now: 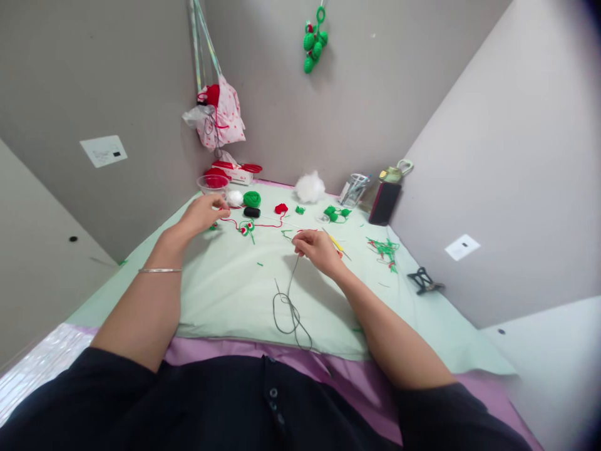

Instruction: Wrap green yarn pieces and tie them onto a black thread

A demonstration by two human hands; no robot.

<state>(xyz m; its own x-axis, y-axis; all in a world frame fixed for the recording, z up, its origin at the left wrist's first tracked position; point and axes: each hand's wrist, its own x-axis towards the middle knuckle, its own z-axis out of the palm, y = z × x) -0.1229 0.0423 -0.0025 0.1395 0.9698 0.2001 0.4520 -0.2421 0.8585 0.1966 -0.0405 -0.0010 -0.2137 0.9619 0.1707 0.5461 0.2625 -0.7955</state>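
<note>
My right hand is closed in a pinch on a strand of dark grey yarn, which hangs from the fingertips and lies in loose loops on the light green cloth. Above the left side of the cloth my left hand has loosely bent fingers with a gap at the thumb, and I see nothing held in it. A small green-and-red piece lies partly hidden under that hand. Just right of it are red yarn and small green, red and white crocheted pieces. A yellow-handled crochet hook lies beside my right hand.
Behind my hands stand a black spool, green yarn, white stuffing and a clear bowl. To the right are a pen cup, a bottle, a phone, thread scraps and a black stand.
</note>
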